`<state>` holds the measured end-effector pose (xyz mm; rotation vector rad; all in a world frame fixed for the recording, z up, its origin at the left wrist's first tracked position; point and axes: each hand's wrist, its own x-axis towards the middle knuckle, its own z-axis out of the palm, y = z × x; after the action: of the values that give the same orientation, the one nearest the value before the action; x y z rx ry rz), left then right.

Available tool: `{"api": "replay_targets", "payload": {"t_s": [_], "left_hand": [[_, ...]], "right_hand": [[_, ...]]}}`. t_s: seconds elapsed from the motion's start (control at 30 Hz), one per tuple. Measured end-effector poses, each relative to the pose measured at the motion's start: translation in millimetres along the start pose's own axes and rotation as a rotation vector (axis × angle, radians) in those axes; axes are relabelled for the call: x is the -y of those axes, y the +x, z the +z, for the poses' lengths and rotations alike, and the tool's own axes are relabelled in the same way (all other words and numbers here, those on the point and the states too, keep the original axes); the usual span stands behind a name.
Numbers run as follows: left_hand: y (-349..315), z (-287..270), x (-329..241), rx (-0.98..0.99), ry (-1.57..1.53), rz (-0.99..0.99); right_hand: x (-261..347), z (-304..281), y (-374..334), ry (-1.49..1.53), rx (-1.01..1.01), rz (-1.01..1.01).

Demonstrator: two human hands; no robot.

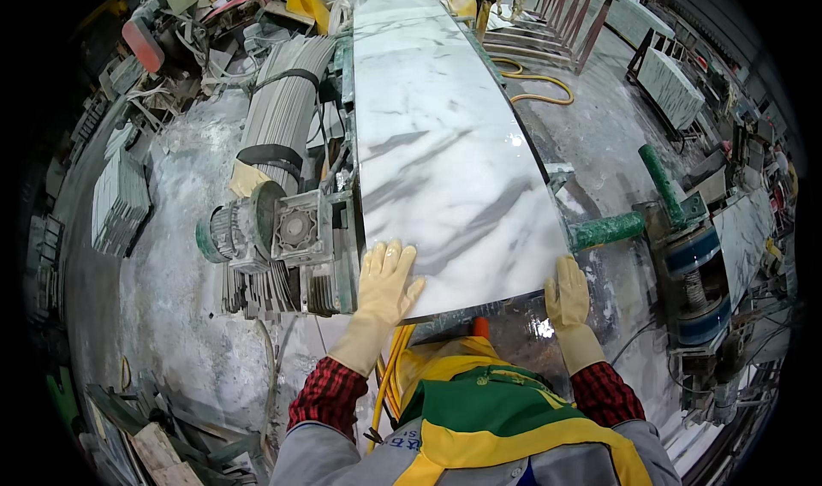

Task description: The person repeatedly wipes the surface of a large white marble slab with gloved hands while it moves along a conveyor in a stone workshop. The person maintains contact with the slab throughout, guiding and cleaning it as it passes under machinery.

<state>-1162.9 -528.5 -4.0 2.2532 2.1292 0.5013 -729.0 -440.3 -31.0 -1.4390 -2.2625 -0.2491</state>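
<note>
Your left hand point(385, 282), gloved, lies flat with fingers spread on the near left corner of the marble slab point(445, 152); your right hand point(569, 293), also gloved, sits fingers together along the slab's near right edge, palm down, gripping nothing that I can see. The slab lies lengthwise on the machine bed point(342, 255), running away from you, white with grey veins, its near end just at your hands. Judging from that, the slab is already laid on the bed and looks roughly lined up; what's left is shifting or feeding it along. A motor point(248, 229) sits just left of the bed, a green roller point(608, 229) just right of the slab's corner, and the dusty floor point(188, 315) spreads around.
</note>
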Motion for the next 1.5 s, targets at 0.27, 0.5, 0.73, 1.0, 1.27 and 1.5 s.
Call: {"api": "replay_targets", "payload": {"t_s": [0.27,0.5,0.73,1.0,1.27,1.5], "left_hand": [[45.2,6.0,22.9,-0.057,0.019,0.027],[70.1,15.5,38.4,-0.074,0.045,0.018],[68.5,18.1,38.4,-0.119,0.022,0.017],[63.4,13.3,35.7,-0.096,0.021,0.035],[56.1,13.8,33.1,-0.184,0.077,0.063],[44.7,10.1,25.6,-0.184,-0.007,0.104]], "right_hand": [[2.0,-8.1,-2.8,0.076,0.057,0.05],[5.4,-10.9,-9.1,0.053,0.121,0.109],[5.7,-13.0,-8.8,0.131,0.028,0.072],[1.4,-10.9,-17.0,0.143,-0.027,0.039],[6.5,-16.2,-20.1,0.121,-0.025,0.044],[2.6,-10.4,-33.3,0.084,-0.077,0.048]]}}
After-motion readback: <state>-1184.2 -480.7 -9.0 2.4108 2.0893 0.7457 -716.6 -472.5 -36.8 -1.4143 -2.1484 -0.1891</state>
